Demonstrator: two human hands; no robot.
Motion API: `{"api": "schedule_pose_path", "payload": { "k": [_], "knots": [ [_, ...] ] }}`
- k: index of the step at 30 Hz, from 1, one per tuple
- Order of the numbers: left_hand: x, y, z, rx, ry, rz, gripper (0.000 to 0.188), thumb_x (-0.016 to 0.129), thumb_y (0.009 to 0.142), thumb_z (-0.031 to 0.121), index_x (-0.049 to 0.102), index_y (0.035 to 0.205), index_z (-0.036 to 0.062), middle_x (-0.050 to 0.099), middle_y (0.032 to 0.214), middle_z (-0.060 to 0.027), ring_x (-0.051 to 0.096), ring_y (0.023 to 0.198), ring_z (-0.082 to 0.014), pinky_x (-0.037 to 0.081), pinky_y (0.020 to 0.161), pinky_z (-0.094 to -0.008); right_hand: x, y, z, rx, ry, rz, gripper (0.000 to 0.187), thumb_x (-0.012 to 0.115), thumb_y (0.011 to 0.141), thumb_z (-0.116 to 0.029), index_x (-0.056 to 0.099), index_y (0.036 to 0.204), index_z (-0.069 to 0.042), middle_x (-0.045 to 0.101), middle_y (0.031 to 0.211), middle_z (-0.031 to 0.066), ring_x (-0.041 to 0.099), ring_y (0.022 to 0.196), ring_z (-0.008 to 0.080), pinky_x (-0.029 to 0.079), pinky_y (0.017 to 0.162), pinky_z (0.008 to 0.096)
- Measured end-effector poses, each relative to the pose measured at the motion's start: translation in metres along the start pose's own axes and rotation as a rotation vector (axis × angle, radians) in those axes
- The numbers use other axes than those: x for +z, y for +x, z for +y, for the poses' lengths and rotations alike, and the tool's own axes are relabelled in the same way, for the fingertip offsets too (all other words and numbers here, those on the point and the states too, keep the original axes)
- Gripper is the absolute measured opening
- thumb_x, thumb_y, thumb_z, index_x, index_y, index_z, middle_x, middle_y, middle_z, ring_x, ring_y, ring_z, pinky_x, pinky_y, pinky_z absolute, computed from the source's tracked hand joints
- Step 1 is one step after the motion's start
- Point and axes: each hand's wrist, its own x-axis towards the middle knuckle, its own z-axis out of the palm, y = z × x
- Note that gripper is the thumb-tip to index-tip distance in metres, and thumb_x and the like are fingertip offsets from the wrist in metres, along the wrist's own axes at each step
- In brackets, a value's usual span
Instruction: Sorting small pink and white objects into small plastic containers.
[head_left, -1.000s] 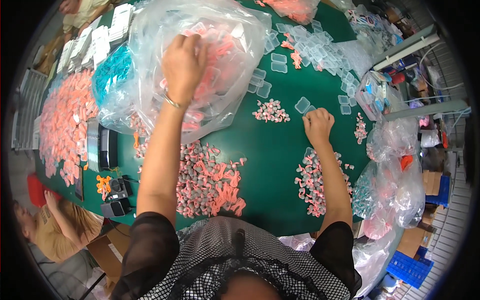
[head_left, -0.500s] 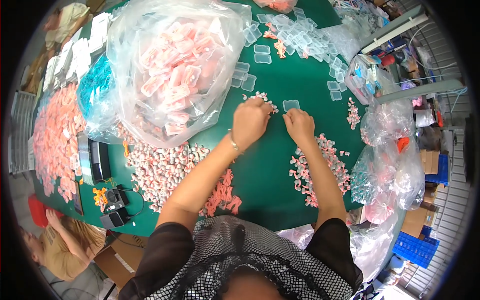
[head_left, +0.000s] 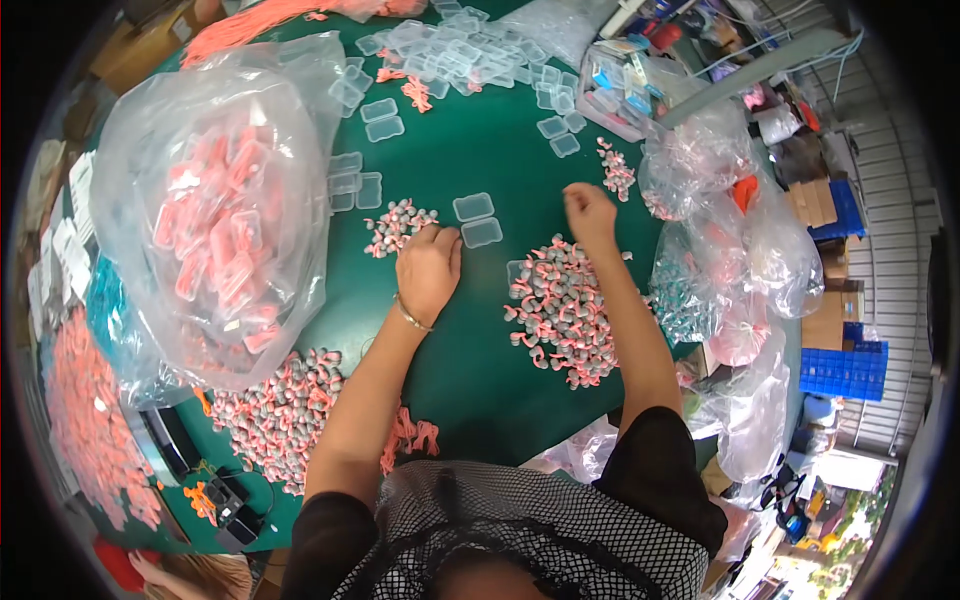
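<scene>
My left hand (head_left: 430, 275) has its fingers curled together beside a small heap of pink-and-grey pieces (head_left: 393, 226), which look like earplugs. Any piece in its fingers is hidden. Just right of those fingers lies an open clear plastic case (head_left: 482, 232), its two halves spread flat on the green table (head_left: 470, 345). Further right, my right hand (head_left: 591, 213) is closed, thumb and fingers pressed together, and what they hold cannot be made out. It is close to another little cluster of the pieces (head_left: 618, 180) and above a larger pile of them (head_left: 565, 310).
A big clear bag (head_left: 230, 215) of pink-filled cases stands at left, with another pile of pieces (head_left: 280, 410) below it. Loose clear cases (head_left: 455, 50) lie at the back. Stuffed bags (head_left: 735, 270) line the right edge. A person's hand (head_left: 145, 568) shows at lower left.
The whole view has turned, so the table's things sit further left. My right hand has moved away from the clear case toward the right-hand cluster. My left hand stays by the small heap.
</scene>
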Motion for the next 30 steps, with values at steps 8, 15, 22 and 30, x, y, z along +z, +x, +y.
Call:
{"api": "schedule_pose_path", "payload": {
  "k": [8, 15, 22, 30],
  "knots": [
    [0.001, -0.02, 0.006, -0.1, 0.029, -0.049, 0.01, 0.064, 0.085, 0.002, 0.065, 0.095, 0.0046, 0.063, 0.085, -0.0125, 0.063, 0.073, -0.0337, 0.051, 0.063, -0.0427, -0.032, 0.027, 0.076, 0.22, -0.374, 0.066, 0.015, 0.07, 0.082, -0.015, 0.069, 0.098, -0.014, 0.068, 0.098, 0.0088, 0.067, 0.087, 0.031, 0.054, 0.074, 0.0428],
    [-0.003, -0.025, -0.001, -0.128, 0.015, -0.032, 0.012, 0.065, 0.083, 0.002, 0.065, 0.094, 0.006, 0.062, 0.087, -0.0121, 0.063, 0.076, -0.0336, 0.051, 0.066, -0.043, -0.02, 0.031, 0.048, 0.088, -0.485, 0.046, 0.01, 0.07, 0.081, -0.013, 0.064, 0.088, -0.009, 0.066, 0.093, 0.0093, 0.065, 0.085, 0.0312, 0.052, 0.073, 0.044],
    [0.015, -0.013, 0.017, -0.272, -0.256, 0.064, 0.008, 0.069, 0.082, 0.005, 0.067, 0.09, 0.0079, 0.065, 0.084, -0.0093, 0.064, 0.073, -0.031, 0.051, 0.063, -0.0414, -0.001, -0.023, -0.035, 0.125, 0.302, -0.215, 0.017, 0.07, 0.084, 0.0, 0.07, 0.1, -0.005, 0.068, 0.085, 0.0055, 0.062, 0.067, 0.0089, 0.049, 0.061, 0.0247],
    [0.032, -0.007, 0.014, -0.161, -0.025, 0.046, 0.01, 0.071, 0.081, 0.01, 0.069, 0.09, 0.0085, 0.063, 0.083, -0.0081, 0.064, 0.077, -0.0296, 0.05, 0.069, -0.0415, 0.042, -0.048, -0.094, -0.031, 0.265, -0.252, 0.01, 0.074, 0.08, -0.008, 0.067, 0.088, -0.006, 0.07, 0.083, 0.0068, 0.069, 0.075, 0.0239, 0.052, 0.067, 0.0331]
  ]
}}
